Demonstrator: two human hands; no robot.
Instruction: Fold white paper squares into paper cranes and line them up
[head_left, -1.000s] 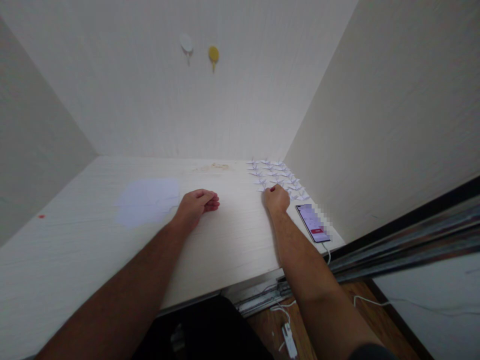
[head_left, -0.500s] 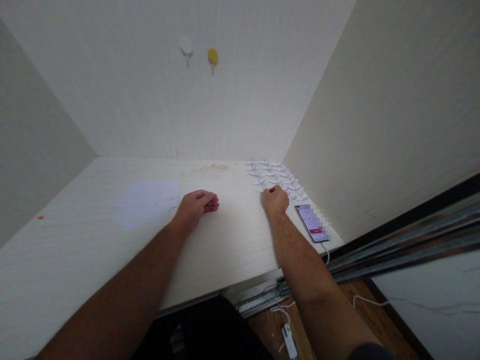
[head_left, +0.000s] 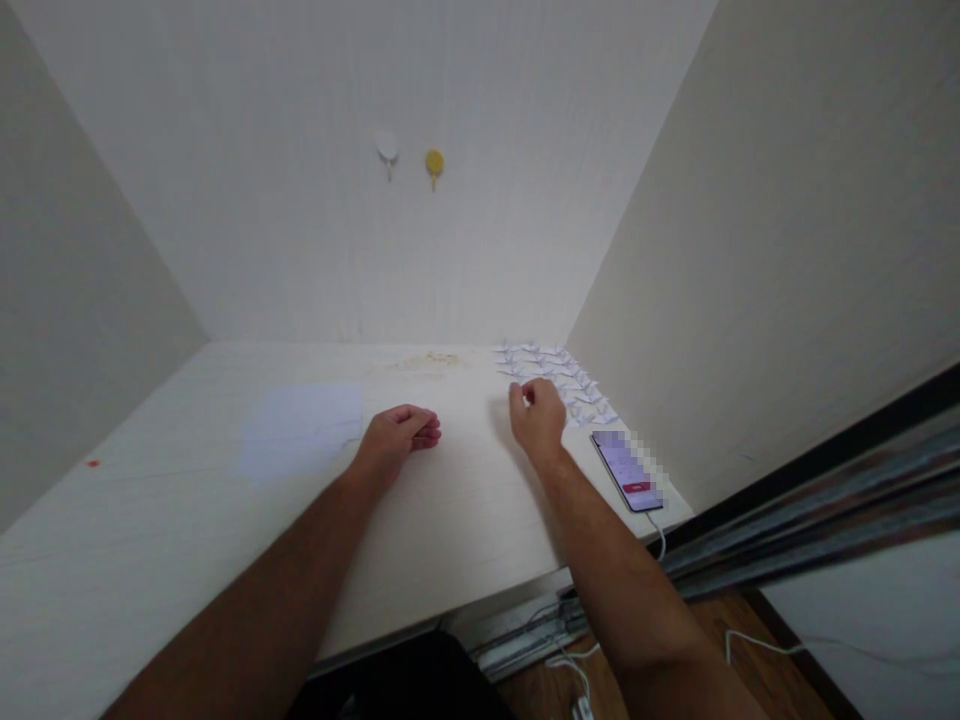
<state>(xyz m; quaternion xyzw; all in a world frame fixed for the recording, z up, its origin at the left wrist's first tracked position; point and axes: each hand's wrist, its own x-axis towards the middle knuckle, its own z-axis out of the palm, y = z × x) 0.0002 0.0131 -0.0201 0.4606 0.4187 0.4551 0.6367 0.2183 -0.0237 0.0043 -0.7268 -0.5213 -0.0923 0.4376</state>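
My left hand [head_left: 397,435] rests on the white table [head_left: 442,530], its fingers curled together with the thumb against them; nothing shows in them. To the right, my right hand [head_left: 538,415] is held just above the table with thumb and forefinger bent towards each other. Whether something small is between those fingertips I cannot make out. Beyond and beside this hand stand several small folded white paper cranes [head_left: 574,382] in rows, some of them hidden behind it. Left of my left hand lies white paper [head_left: 300,425], which blends into the pale tabletop.
A phone [head_left: 626,472] with a lit screen and a white cable [head_left: 660,540] lies near the table's right edge. Two hooks, one white [head_left: 387,150] and one yellow [head_left: 434,163], hang on the back wall. A side wall [head_left: 720,280] closes the right side.
My right hand has lifted and shifted left, away from the front of the crane rows. My left hand stays about where it was. The view has tilted up slightly.
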